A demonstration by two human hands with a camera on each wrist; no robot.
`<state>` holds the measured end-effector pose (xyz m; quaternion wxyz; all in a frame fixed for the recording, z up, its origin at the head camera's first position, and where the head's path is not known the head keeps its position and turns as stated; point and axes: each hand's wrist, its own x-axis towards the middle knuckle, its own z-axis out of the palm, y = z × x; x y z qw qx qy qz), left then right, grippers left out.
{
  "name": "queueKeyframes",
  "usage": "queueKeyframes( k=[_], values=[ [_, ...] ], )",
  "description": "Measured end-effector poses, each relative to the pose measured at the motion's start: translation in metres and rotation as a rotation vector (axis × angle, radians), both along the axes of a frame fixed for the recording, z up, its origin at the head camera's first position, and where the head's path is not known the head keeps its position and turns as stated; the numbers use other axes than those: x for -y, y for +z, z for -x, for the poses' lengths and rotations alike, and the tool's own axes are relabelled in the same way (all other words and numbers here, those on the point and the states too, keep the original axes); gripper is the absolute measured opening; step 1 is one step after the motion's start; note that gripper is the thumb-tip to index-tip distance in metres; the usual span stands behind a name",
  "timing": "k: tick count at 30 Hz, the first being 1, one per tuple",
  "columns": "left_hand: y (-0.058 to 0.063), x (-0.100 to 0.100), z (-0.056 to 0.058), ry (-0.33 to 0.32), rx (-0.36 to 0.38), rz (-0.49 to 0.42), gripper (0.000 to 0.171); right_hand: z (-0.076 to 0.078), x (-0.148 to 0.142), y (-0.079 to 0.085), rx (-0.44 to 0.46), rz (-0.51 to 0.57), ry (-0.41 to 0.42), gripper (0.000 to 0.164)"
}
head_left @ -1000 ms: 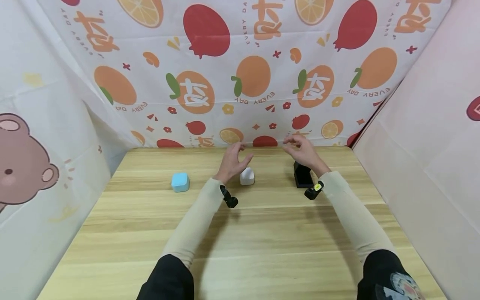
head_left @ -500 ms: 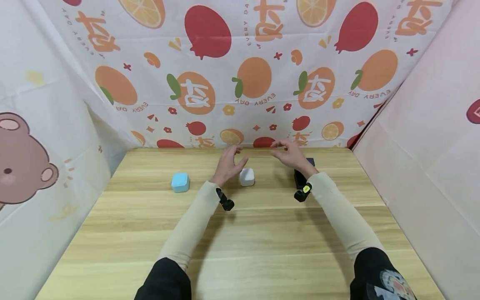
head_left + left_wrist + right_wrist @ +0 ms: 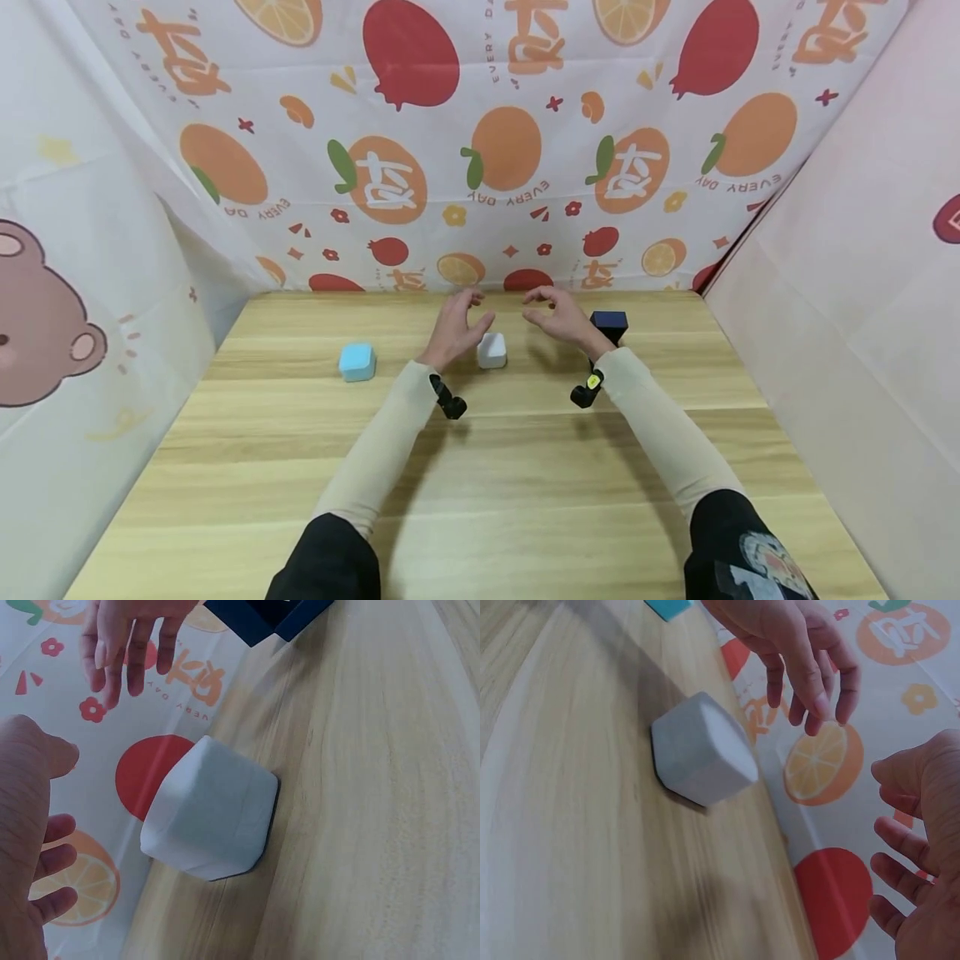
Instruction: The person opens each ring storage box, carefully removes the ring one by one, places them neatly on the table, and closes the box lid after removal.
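A white rounded block stands on the wooden table, between my two hands. My left hand hovers just to its left, thumb spread from loosely bent fingers, holding nothing. To the block's right and slightly behind is my right hand, also raised, with relaxed fingers around no object. Both wrist views show a gap between each hand and the white block. Behind my right wrist a dark navy box is partly hidden; its hollow frame shows at the top of the left wrist view.
A light blue rounded block sits on the table to the left of my left hand. A fruit-print cloth hangs along the table's far edge, and pale cloths enclose both sides.
My right hand has moved left, from above the dark box toward the white block, uncovering the box's far end. The left hand has barely shifted. The blocks stay in place.
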<state>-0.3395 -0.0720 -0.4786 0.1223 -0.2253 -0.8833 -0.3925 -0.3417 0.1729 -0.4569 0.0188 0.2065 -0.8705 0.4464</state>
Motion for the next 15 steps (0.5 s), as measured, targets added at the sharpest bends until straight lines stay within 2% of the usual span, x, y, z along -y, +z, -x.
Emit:
queueKeyframes(
  k=[15],
  values=[
    [-0.014,0.019,-0.006,0.002,0.028,0.007,0.041,0.000,0.021,-0.013,0.039,0.010,0.051,0.029]
  ],
)
